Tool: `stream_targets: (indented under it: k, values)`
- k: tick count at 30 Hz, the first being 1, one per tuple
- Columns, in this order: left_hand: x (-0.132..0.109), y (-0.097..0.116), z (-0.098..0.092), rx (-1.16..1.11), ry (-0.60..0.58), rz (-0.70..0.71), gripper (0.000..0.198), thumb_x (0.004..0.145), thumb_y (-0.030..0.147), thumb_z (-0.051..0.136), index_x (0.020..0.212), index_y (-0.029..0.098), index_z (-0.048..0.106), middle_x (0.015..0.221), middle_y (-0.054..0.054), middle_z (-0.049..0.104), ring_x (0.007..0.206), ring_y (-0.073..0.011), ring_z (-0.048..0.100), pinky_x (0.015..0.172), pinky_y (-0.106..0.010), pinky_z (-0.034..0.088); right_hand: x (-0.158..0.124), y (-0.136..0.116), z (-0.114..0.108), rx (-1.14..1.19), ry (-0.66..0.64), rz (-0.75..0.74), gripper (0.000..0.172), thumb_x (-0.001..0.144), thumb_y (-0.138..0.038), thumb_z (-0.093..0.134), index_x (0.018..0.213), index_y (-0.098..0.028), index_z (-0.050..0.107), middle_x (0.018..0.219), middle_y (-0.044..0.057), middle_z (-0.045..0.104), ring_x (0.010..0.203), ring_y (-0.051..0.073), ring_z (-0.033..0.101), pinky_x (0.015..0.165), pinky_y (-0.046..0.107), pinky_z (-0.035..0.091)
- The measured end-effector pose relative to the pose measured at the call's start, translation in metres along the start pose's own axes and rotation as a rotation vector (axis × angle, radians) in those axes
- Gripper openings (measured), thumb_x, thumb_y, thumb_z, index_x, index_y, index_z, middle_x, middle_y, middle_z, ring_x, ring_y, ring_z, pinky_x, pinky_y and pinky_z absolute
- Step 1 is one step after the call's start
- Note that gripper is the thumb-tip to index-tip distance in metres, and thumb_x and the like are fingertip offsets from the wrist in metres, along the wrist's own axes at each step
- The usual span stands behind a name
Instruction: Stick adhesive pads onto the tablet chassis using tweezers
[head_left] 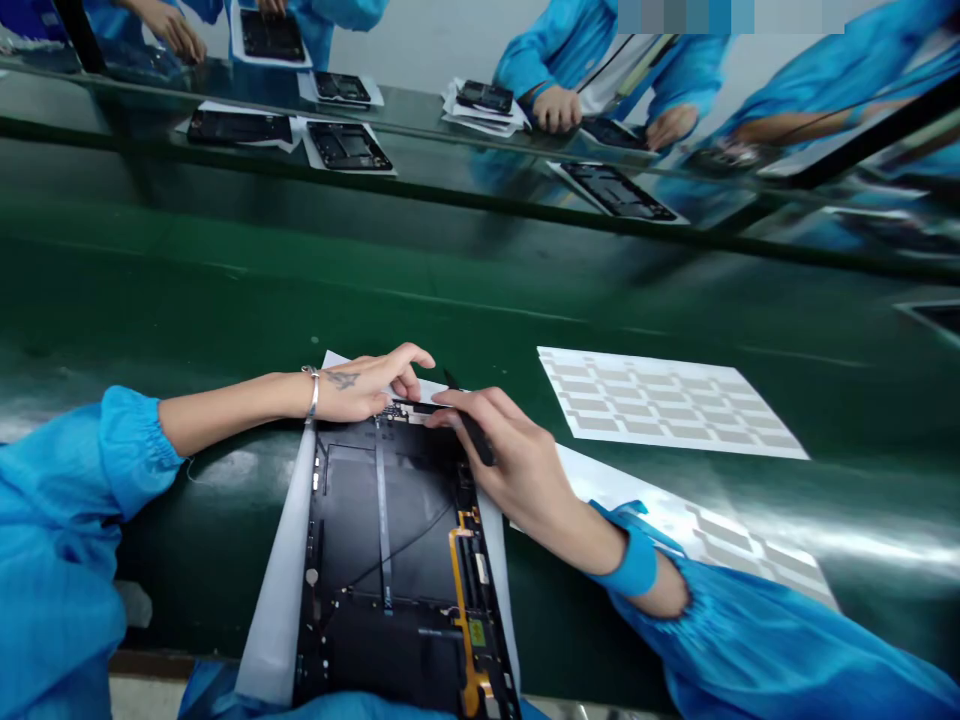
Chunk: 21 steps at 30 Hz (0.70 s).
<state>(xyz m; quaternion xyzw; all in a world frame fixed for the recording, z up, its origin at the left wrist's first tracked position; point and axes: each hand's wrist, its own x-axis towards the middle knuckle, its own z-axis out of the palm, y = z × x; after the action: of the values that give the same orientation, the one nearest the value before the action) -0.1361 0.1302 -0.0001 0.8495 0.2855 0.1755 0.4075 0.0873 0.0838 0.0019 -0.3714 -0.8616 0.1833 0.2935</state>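
Observation:
An opened tablet chassis [390,560] lies face down on a white sheet [277,590], its black interior showing an orange flex cable [465,620] and thin ribbon cables. My left hand [367,385], with a bracelet at the wrist, rests its fingers at the chassis's top edge. Whether those fingers grip anything, I cannot tell. My right hand [510,460] holds a slim black spudger or stylus [474,430] and has its fingertips at the same top edge. Part of that edge is hidden beneath both hands.
Two white sheets of grey labels [664,400] lie on the green bench to the right. A glass divider [465,130] runs across the far side. Beyond it, several black device panels lie on papers, with co-workers' blue-sleeved hands [557,108] nearby.

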Motion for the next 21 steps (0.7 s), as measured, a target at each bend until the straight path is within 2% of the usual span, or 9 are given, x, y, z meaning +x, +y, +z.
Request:
stream_targets:
  k: [3, 6, 10, 15, 18, 21]
  values:
    - [0.000, -0.003, 0.002, -0.001, 0.012, -0.002, 0.059, 0.076, -0.003, 0.039, 0.130, 0.020, 0.029, 0.114, -0.008, 0.060, 0.110, -0.0172, 0.059, 0.098, -0.039, 0.046, 0.005, 0.001, -0.001, 0.050, 0.025, 0.069, 0.020, 0.098, -0.021, 0.044, 0.113, -0.026, 0.057, 0.086, 0.005, 0.068, 0.086, 0.021, 0.067, 0.075, 0.034, 0.051]
    - [0.000, -0.004, 0.003, 0.000, 0.014, -0.010, 0.058, 0.077, -0.003, 0.039, 0.129, 0.021, 0.029, 0.113, -0.008, 0.061, 0.110, -0.0171, 0.059, 0.098, -0.038, 0.046, 0.014, -0.002, 0.002, 0.087, -0.018, 0.094, 0.018, 0.098, -0.025, 0.043, 0.109, -0.026, 0.058, 0.082, 0.003, 0.068, 0.082, 0.021, 0.067, 0.071, 0.032, 0.051]
    - [-0.001, -0.004, 0.003, 0.007, 0.000, 0.009, 0.059, 0.077, -0.002, 0.039, 0.130, 0.021, 0.027, 0.114, -0.007, 0.061, 0.111, -0.0165, 0.058, 0.098, -0.036, 0.046, 0.020, -0.005, 0.008, 0.110, -0.021, 0.099, 0.017, 0.098, -0.025, 0.042, 0.106, -0.026, 0.057, 0.080, 0.002, 0.068, 0.076, 0.019, 0.066, 0.069, 0.030, 0.050]
    - [-0.001, -0.005, 0.004, 0.029, 0.013, 0.006, 0.057, 0.076, -0.003, 0.039, 0.127, 0.020, 0.028, 0.115, -0.008, 0.059, 0.109, -0.0162, 0.057, 0.096, -0.034, 0.045, 0.014, -0.004, 0.011, 0.070, -0.018, 0.054, 0.022, 0.097, -0.021, 0.042, 0.113, -0.025, 0.057, 0.085, 0.004, 0.067, 0.082, 0.021, 0.065, 0.071, 0.032, 0.049]
    - [-0.002, -0.001, 0.003, 0.116, 0.039, -0.010, 0.051, 0.080, 0.000, 0.041, 0.126, 0.020, 0.031, 0.120, -0.008, 0.057, 0.114, -0.0187, 0.051, 0.100, -0.038, 0.041, 0.013, 0.001, 0.010, -0.051, -0.014, 0.000, 0.024, 0.096, -0.020, 0.043, 0.112, -0.024, 0.059, 0.084, 0.006, 0.065, 0.080, 0.023, 0.063, 0.068, 0.034, 0.048]
    - [-0.007, 0.007, 0.001, 0.295, 0.082, -0.115, 0.042, 0.086, 0.011, 0.048, 0.125, 0.020, 0.037, 0.127, -0.008, 0.053, 0.118, -0.0243, 0.045, 0.099, -0.043, 0.038, 0.011, 0.008, 0.003, -0.068, 0.034, 0.000, 0.021, 0.096, -0.021, 0.043, 0.108, -0.025, 0.060, 0.079, 0.005, 0.065, 0.078, 0.023, 0.063, 0.068, 0.035, 0.048]
